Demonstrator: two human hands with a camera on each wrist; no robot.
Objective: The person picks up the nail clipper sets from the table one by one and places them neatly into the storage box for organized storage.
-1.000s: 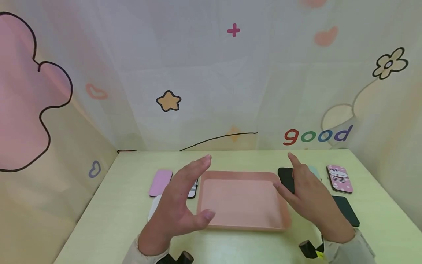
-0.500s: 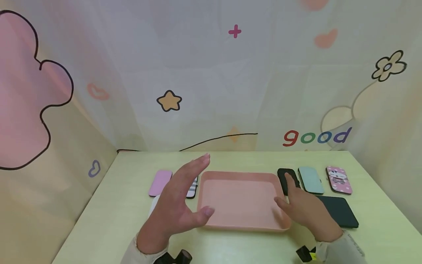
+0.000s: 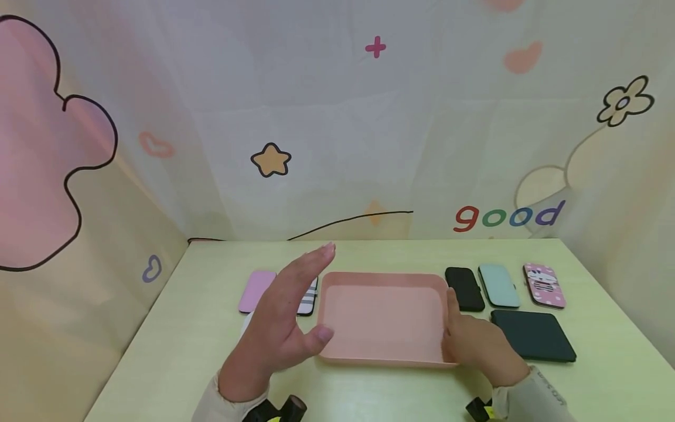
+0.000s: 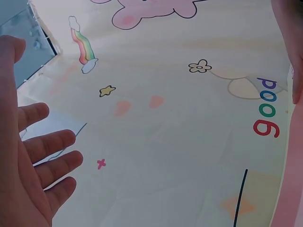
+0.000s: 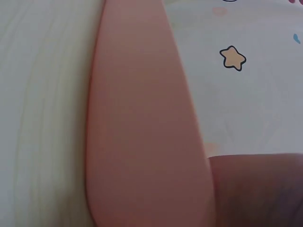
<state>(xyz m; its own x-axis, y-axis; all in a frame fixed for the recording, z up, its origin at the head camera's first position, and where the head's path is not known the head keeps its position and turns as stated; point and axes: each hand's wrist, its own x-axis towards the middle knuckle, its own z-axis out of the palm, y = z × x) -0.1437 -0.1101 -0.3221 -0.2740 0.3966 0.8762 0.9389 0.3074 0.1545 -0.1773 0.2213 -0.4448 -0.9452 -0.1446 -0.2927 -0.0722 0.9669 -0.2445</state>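
The right hand has come in from over the black phone to the right rim of the pink tray, while the left hand and the tray keep nearly the same places. The right hand meets the rim with its index finger straight and its thumb side at the inner wall; whether it grasps the tray or only touches it, I cannot tell (its other fingers are hidden). The left hand is released and wide open, thumb well apart from the fingers, above the worktop near the tray's left side. The tray lies flat mid-worktop. Just right of it are the black phone, a pale blue phone and a pink patterned phone, with a dark case nearer the person. Behind the left hand, a lilac phone and a striped phone are partly covered.
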